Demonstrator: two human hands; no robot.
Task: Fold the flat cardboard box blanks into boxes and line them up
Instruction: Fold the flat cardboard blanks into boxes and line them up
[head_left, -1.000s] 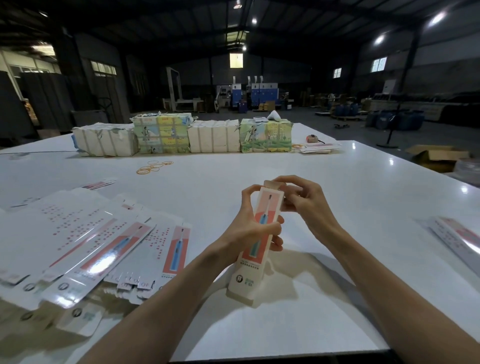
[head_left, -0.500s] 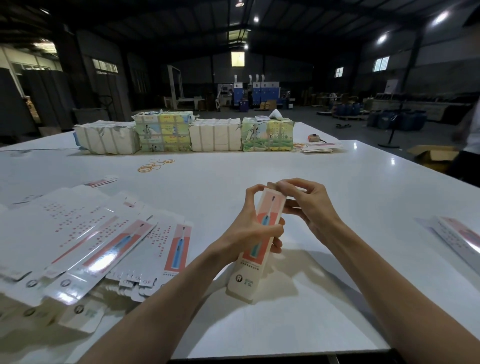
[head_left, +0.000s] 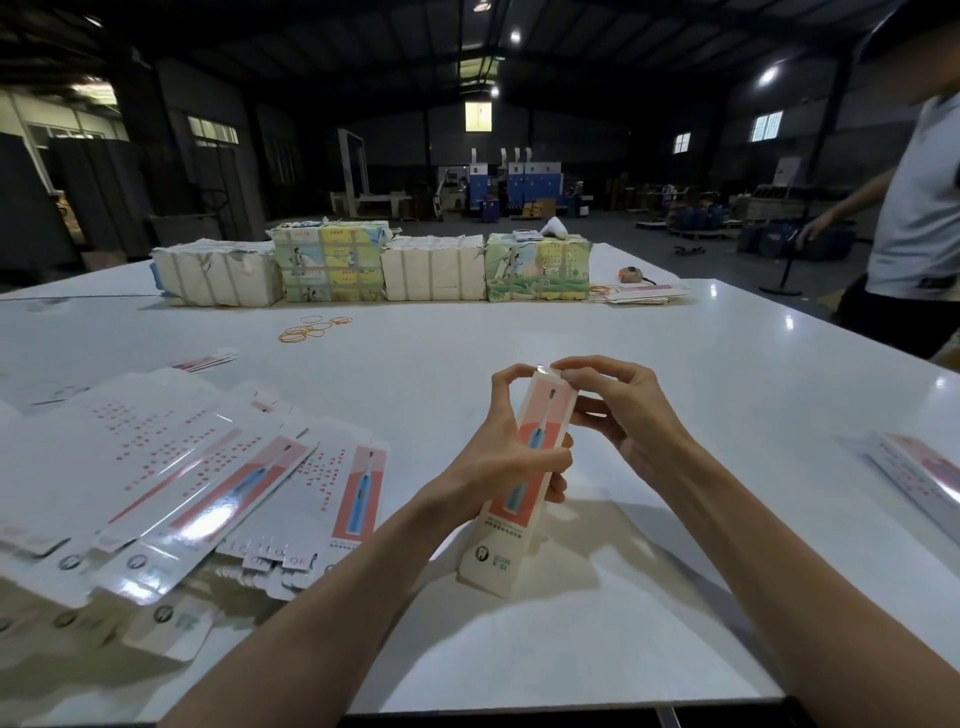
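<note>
A long, narrow folded box (head_left: 498, 545) with a pink panel and a toothbrush picture stands tilted on the white table (head_left: 519, 665), its lower end touching the surface. My left hand (head_left: 506, 457) grips its middle, index finger reaching up to the top end. My right hand (head_left: 618, 410) pinches the top flap with thumb and fingers. A fanned pile of flat box blanks (head_left: 208, 493) lies to the left. More flat blanks (head_left: 919, 473) lie at the right edge.
Four wrapped bundles (head_left: 374, 267) stand in a row at the table's far side, with rubber bands (head_left: 311, 328) in front and a small stack of blanks (head_left: 644, 293) beside them. A person in a grey shirt (head_left: 914, 208) stands at the far right.
My right hand's fingers have shifted on the top flap, folding it down. A person has walked into view at the right. The box stays in place.
</note>
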